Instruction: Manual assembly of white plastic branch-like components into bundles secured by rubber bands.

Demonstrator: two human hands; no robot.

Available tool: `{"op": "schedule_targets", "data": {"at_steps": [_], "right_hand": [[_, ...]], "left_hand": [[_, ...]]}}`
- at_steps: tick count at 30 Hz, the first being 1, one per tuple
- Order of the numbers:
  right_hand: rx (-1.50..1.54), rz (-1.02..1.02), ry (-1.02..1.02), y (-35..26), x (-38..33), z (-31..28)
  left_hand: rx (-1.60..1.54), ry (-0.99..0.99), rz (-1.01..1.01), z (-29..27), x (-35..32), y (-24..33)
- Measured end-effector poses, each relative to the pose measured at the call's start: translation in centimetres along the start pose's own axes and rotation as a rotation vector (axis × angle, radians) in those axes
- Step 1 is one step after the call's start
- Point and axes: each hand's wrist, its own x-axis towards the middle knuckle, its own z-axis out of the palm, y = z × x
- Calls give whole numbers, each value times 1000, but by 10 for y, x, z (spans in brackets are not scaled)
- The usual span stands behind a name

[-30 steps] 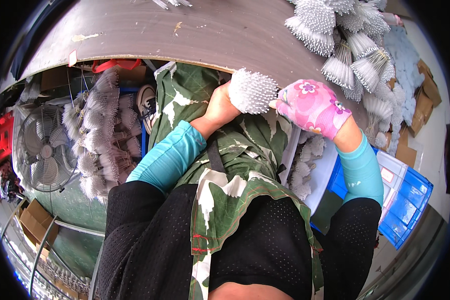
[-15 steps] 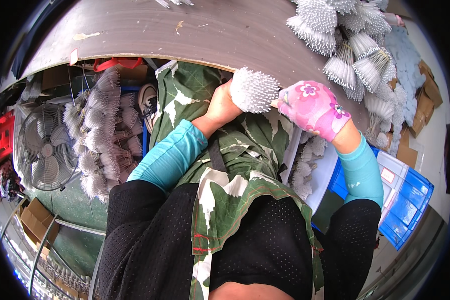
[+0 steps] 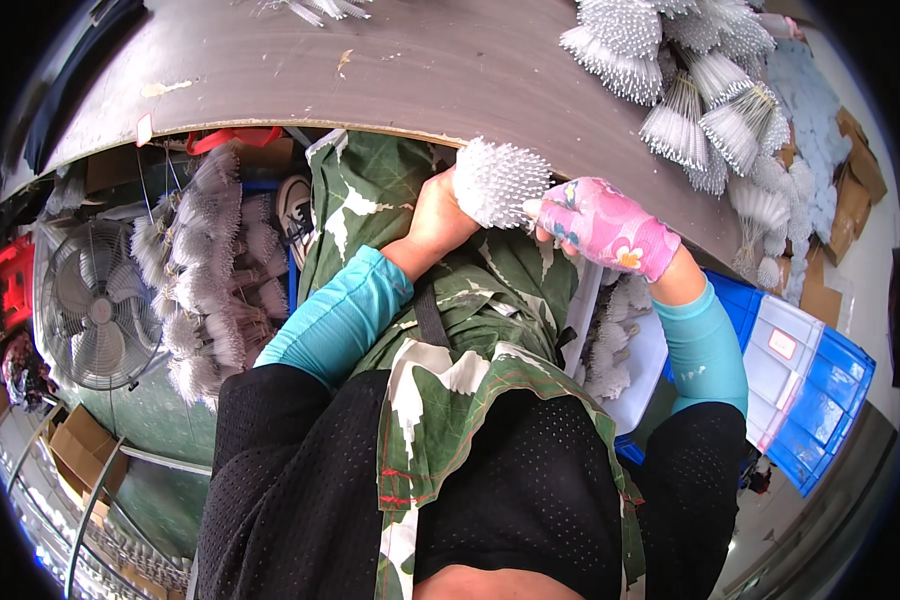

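Observation:
My left hand (image 3: pixel 442 215), bare with a turquoise sleeve below it, is closed round a bundle of thin stems with white beaded tips (image 3: pixel 500 183). The tips fan out toward the right, and the stem ends are hidden in the hand. At the bundle's right edge is my right hand (image 3: pixel 610 225), in a pink floral glove that leaves the fingertips bare. Its thumb and fingers are pinched together close against the beaded tips. Whatever lies between them is too small to make out. Both hands are over my lap, just below the table edge.
Several similar bundles (image 3: pixel 715 100) lie on the brown table (image 3: pixel 420 75) at the far right. More hang in a cluster (image 3: pixel 205 260) at the left, beside a standing fan (image 3: pixel 100 310). A blue and white crate (image 3: pixel 790 375) stands at the right, near brown cardboard (image 3: pixel 855 190).
My right hand has turned and shifted slightly left and down, its fingertips now against the bundle's edge. The bundle in my left hand has moved a little to the left.

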Motion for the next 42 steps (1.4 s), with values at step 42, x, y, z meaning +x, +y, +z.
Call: {"op": "schedule_targets", "data": {"at_steps": [42], "right_hand": [[73,-68,-2,-3,-9,2]], "left_hand": [[-53,-20,-67,-1,-2,-2]]}}
